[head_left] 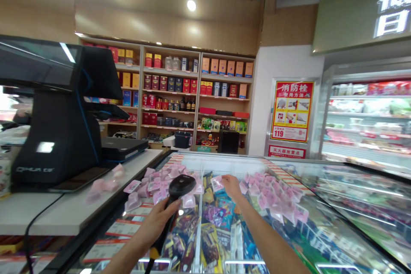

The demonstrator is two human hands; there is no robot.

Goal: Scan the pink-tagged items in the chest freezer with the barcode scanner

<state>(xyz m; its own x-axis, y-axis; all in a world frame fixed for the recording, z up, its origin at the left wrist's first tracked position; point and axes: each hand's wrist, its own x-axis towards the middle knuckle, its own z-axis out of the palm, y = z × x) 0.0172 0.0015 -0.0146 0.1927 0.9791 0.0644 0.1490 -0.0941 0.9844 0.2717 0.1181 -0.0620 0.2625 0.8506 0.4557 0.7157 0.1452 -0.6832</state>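
1. Left hand (163, 217): fingers curled around the handle of a black scanner (182, 186), whose head points up and away over the freezer (221, 163).
2. Right hand (232, 187): fingertips pinched on one small pink pack (217, 183), which is held near the middle of the freezer, to the right of the scanner head; a white label faces up.
3. Colourful packets (218, 216): visible beneath the glass, below and between the two forearms.
4. Pink packs in two groups: a left heap (157, 185) beside and behind the scanner, and a right heap (272, 197) beyond the right forearm. A few blurred ones lie on the white surface (54, 216) at left.
5. Black terminal (64, 128): upright on that surface, its screen tilted.
6. Background: shelves (140, 94) of boxes and bottles; to their right, a red-and-yellow poster (292, 111) on the wall.
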